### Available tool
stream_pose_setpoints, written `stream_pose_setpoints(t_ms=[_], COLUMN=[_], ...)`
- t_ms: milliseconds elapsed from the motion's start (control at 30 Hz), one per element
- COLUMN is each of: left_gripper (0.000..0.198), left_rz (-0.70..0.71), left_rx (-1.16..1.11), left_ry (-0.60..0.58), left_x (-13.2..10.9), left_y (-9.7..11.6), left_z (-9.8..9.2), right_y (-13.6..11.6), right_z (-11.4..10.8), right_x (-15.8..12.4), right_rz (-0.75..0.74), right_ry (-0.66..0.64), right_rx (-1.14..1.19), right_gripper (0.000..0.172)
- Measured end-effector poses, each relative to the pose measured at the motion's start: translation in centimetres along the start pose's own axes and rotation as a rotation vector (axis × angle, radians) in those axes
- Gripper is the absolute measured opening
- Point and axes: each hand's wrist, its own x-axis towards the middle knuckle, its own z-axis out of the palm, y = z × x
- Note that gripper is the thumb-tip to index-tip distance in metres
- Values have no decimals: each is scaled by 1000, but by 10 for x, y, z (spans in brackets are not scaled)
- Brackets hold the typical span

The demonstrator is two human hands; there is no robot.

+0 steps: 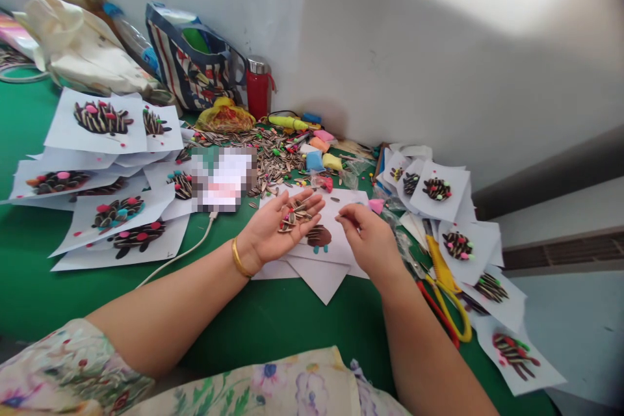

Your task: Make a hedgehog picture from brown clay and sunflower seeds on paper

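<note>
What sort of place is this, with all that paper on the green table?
Likely a craft table in a classroom or workshop: paper sheets with seed-and-clay hedgehogs, a heap of sunflower seeds, yellow scissors. The left hand cups more seeds.

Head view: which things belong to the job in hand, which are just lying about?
In hand: left hand, palm open, cupping sunflower seeds; right hand, fingertips pinched; white sheet with brown clay body between the hands; loose seed pile behind.
Lying about: finished seed pictures, red flask, striped bag, yellow scissors, white cable.
</note>
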Motion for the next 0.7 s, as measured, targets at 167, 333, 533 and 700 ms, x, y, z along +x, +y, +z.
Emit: stream_pose_setpoints(t_ms=[167, 333, 533, 700], left_gripper=[38, 38, 40, 40], left_rz=[53, 44, 54, 49], left_rx=[-30, -22, -16, -16], left_ry=[50, 55, 85, 79], left_x=[4, 5, 4, 5], left_y=[6, 4, 4, 4], left_z=[-3, -4, 0, -3], right_y=[9, 11, 16, 13], right_z=[1, 10, 21, 23], right_x=[3, 3, 1, 2], right_rz=[69, 163, 111, 54], right_ry=[-174, -282, -287, -281], right_rx=[-13, -6, -29, -102], right_gripper=[11, 14, 18, 16])
